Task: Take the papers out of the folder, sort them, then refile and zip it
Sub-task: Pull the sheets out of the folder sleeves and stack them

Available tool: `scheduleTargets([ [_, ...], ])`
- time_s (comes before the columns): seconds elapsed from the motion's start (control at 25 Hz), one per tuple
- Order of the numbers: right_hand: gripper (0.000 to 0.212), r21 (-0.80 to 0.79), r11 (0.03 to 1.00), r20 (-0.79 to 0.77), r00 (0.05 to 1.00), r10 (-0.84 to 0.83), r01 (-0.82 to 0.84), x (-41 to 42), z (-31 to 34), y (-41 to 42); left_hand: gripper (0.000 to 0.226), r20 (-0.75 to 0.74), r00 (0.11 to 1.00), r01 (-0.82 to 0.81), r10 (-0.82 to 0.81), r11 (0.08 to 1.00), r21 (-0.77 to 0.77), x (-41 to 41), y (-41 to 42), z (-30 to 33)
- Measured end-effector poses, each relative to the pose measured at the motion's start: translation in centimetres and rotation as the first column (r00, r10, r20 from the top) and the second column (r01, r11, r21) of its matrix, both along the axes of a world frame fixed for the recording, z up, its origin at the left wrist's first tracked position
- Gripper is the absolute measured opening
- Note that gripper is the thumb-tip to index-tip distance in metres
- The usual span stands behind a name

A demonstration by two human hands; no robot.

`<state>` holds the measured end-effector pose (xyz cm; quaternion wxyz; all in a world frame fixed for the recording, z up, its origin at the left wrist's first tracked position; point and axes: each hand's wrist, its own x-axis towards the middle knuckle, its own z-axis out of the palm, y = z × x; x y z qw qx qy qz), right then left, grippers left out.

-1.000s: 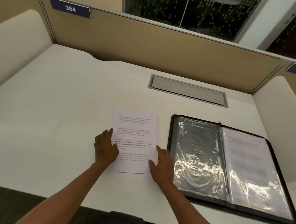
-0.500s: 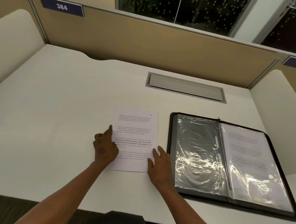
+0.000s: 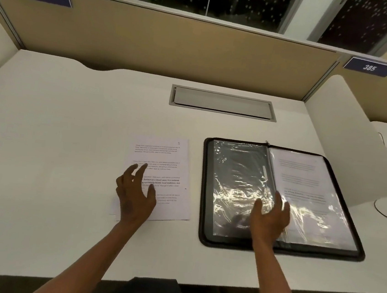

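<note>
1. The folder (image 3: 282,198) lies open on the white bench (image 3: 58,132), right of centre in the frame, its clear sleeves glaring with reflections.
2. A printed page shows inside the folder's right-hand sleeve.
3. The papers (image 3: 160,178) lie in a small stack just left of the folder, apart from it.
4. The left hand (image 3: 134,195) is over the stack's lower left part, fingers spread and relaxed, gripping nothing.
5. The right hand (image 3: 270,216) is over the folder's middle, fingers straight, holding nothing.
</note>
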<state>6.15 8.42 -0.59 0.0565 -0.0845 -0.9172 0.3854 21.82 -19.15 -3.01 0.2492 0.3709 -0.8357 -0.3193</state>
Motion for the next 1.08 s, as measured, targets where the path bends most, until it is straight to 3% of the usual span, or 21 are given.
scheduleTargets([
  [0.12, 0.077, 0.238, 0.951, 0.209, 0.946, -0.249, 0.198, -4.1, -0.9, 9.5, 0.063, -0.034, 0.995, 0.099, -0.097, 0.993, 0.064, -1.1, 4.3, 0.6],
  [0.24, 0.073, 0.399, 0.914, 0.315, 0.926, -0.208, 0.070, -5.3, -2.6, 14.1, 0.062, -0.053, 0.978, 0.205, -0.200, 0.971, 0.123, -2.7, 8.4, 0.4],
  [0.32, 0.066, 0.405, 0.913, 0.223, 0.964, -0.146, 0.045, -5.3, -3.1, 14.7, 0.061, -0.077, 0.957, 0.287, -0.279, 0.948, 0.139, -4.2, 11.1, 0.7],
  [0.48, 0.050, 0.192, 0.973, -0.063, 0.991, -0.117, 0.127, -4.3, -1.1, 12.4, 0.048, -0.126, 0.908, 0.417, -0.399, 0.888, 0.196, -7.2, 15.5, 2.7],
  [0.56, 0.051, 0.181, 0.983, -0.246, 0.969, 0.024, 0.021, -3.3, 0.0, 11.1, 0.042, -0.162, 0.891, 0.453, -0.423, 0.842, 0.294, -8.9, 17.4, 4.2],
  [0.64, 0.054, 0.279, 0.944, -0.378, 0.883, 0.278, -0.178, -1.4, 0.4, 9.8, 0.049, -0.201, 0.881, 0.472, -0.429, 0.764, 0.440, -10.7, 18.8, 5.6],
  [0.76, 0.054, 0.508, 0.680, -0.310, 0.624, 0.717, -0.528, 2.2, 0.4, 7.9, 0.089, -0.240, 0.905, 0.413, -0.352, 0.585, 0.698, -13.2, 19.6, 6.6],
  [0.84, 0.044, 0.500, 0.485, -0.210, 0.442, 0.872, -0.718, 3.9, 0.1, 7.5, 0.102, -0.206, 0.936, 0.328, -0.286, 0.491, 0.807, -14.2, 19.5, 6.4],
  [0.88, 0.036, 0.430, 0.449, -0.213, 0.395, 0.894, -0.783, 4.3, 0.2, 7.6, 0.101, -0.180, 0.950, 0.287, -0.256, 0.483, 0.827, -14.1, 19.3, 6.2],
  [0.96, 0.023, 0.208, 0.539, -0.308, 0.469, 0.828, -0.816, 4.3, 1.1, 8.3, 0.094, -0.094, 0.974, 0.195, -0.207, 0.551, 0.812, -13.6, 18.8, 5.1],
  [1.08, 0.025, -0.060, 0.848, -0.351, 0.807, 0.475, -0.526, 1.3, 2.0, 11.7, 0.088, 0.012, 0.990, 0.086, -0.141, 0.667, 0.740, -12.1, 17.1, 2.6],
])
